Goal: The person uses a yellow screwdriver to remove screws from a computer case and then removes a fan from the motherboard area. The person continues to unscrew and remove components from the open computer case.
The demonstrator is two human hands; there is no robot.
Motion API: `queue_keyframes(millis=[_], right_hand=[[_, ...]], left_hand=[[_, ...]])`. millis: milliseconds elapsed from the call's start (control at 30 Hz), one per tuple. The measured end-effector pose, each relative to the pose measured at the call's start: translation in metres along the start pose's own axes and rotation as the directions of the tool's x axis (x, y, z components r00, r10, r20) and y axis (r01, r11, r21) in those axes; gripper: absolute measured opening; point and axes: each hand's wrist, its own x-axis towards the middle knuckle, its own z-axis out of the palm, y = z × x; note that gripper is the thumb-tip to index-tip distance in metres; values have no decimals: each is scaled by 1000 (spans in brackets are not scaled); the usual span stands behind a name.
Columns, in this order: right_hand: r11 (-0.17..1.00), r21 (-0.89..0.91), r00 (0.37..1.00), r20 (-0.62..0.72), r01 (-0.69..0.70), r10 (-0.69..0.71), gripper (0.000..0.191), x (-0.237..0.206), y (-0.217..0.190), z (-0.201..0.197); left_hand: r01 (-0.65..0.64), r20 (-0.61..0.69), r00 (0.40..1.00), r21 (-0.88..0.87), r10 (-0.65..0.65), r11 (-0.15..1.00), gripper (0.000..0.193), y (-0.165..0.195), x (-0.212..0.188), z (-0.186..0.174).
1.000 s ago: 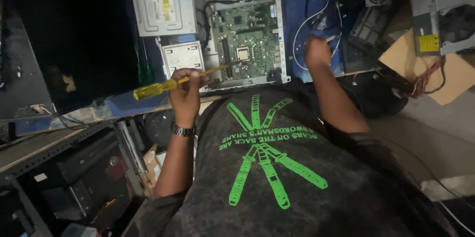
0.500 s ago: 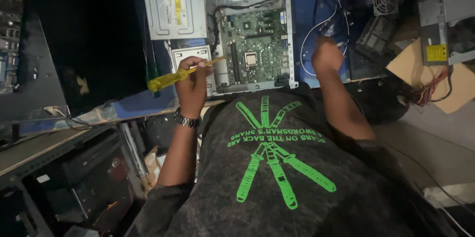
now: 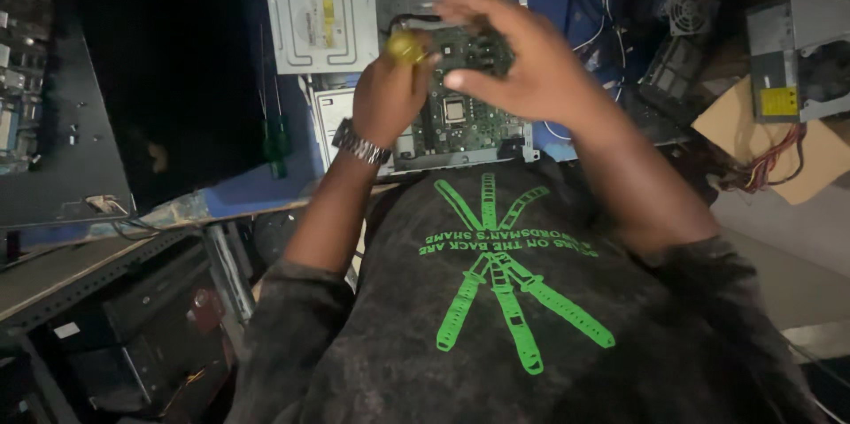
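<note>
My left hand point(image 3: 390, 96), with a metal watch on its wrist, grips a yellow-handled screwdriver point(image 3: 405, 46). The tool stands almost end-on to me, over an open desktop computer case point(image 3: 524, 155). Its tip is hidden behind my hand. My right hand point(image 3: 518, 61) hovers above the green motherboard point(image 3: 469, 127) with its fingers spread and nothing in them, close to the screwdriver handle. A grey optical drive point(image 3: 320, 21) sits in the case's left part.
A green-handled screwdriver point(image 3: 276, 136) lies on the blue bench left of the case. At right are a grey power supply point(image 3: 797, 52) with coloured wires, a piece of cardboard point(image 3: 797, 158) and a fan point(image 3: 686, 8). A dark panel point(image 3: 53, 167) lies at far left.
My left hand has swung the screwdriver from lying sideways to standing upright over the case. My right hand has moved from the case's right edge to above the motherboard, fingers spread.
</note>
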Motion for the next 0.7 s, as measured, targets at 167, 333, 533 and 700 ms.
queue_keyframes(millis=[167,333,533,700], right_hand=[[981,-195,999,45,-4,13,39,30,23,20],[982,-167,996,-24,-85,83,24,33,53,27],[980,-175,994,-65,-95,84,25,32,62,27],[972,-205,993,-47,-117,110,25,34,56,22]], left_hand=[[-144,55,989,107,139,984,23,-16,40,18],[-180,70,982,58,176,982,22,-31,62,22],[-135,36,990,11,135,991,25,-39,65,29],[-137,40,990,1,136,991,31,-38,67,32]])
